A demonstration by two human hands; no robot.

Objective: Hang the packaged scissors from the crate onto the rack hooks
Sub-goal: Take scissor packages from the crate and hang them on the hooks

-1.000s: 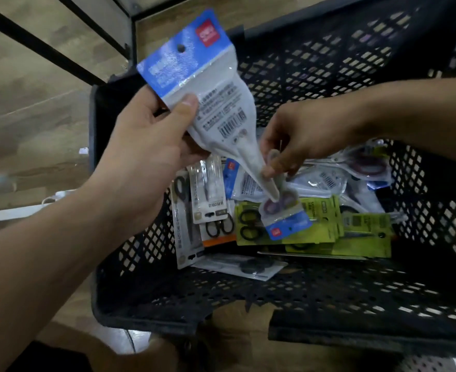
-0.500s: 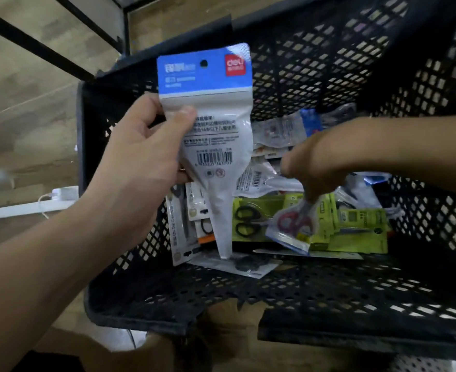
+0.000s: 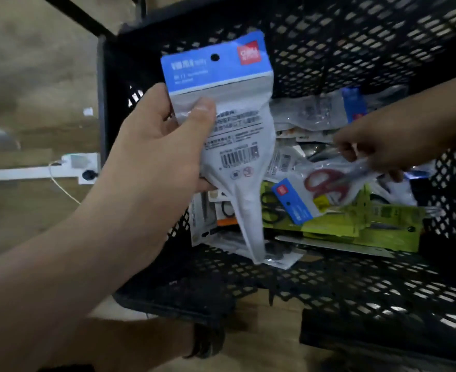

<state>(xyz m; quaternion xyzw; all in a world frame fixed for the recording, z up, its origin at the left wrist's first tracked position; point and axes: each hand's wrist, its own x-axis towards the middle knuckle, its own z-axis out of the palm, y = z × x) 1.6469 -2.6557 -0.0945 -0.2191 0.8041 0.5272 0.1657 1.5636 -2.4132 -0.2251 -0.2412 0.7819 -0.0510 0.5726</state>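
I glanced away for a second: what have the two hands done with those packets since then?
The right hand drew away from the tip of the blue-topped packet, dipped into the crate and now pinches a packet of red-handled scissors over the pile. The blue-topped packet swung from tilted to nearly upright. Unchanged: the left hand keeps its grip on it, and the green packets lie below.

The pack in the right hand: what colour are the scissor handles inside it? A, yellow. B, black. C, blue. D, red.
D: the right hand pinches a clear pack over the crate, and the scissor handles showing through the plastic are red.
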